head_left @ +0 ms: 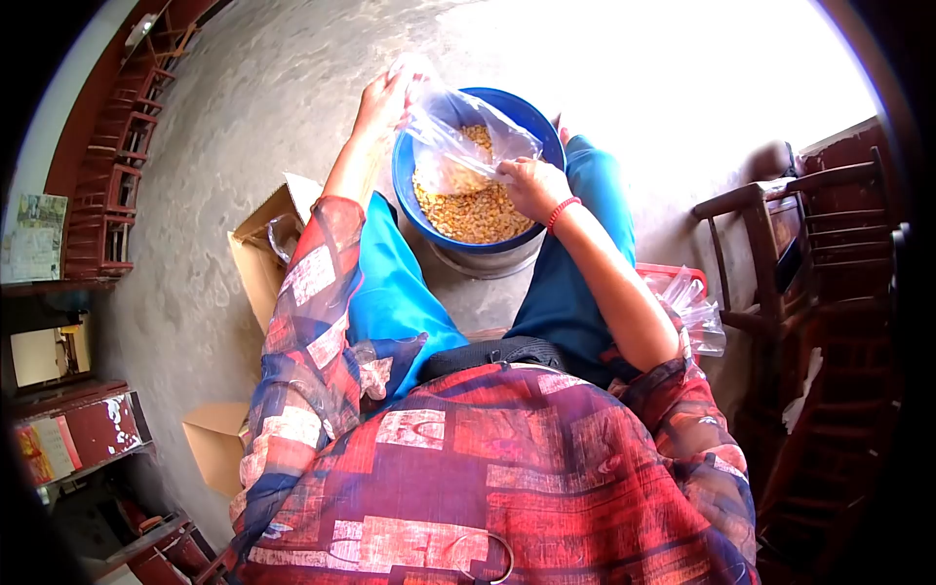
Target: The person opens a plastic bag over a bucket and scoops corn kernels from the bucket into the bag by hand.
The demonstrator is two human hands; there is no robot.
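Note:
A clear plastic bag [451, 125] is stretched between my two hands above a blue basin [403, 185]. My left hand [386, 101] grips the bag at the basin's far left rim. Closed on the bag's other side is my right hand [536, 187], over the basin's right part, with a red bracelet at the wrist. Yellow, corn-like kernels [475, 216] lie in the basin. Some kernels show through the film; whether any are inside the bag I cannot tell. The basin rests on a round grey base [487, 261] between my knees.
An open cardboard box [255, 255] stands by my left leg, another cardboard piece [216, 439] behind it. Clear bags [694, 314] lie on a red container [673, 271] at my right. Wooden chairs [770, 244] stand on the right; more dark-red wooden furniture [117, 210] lines the left.

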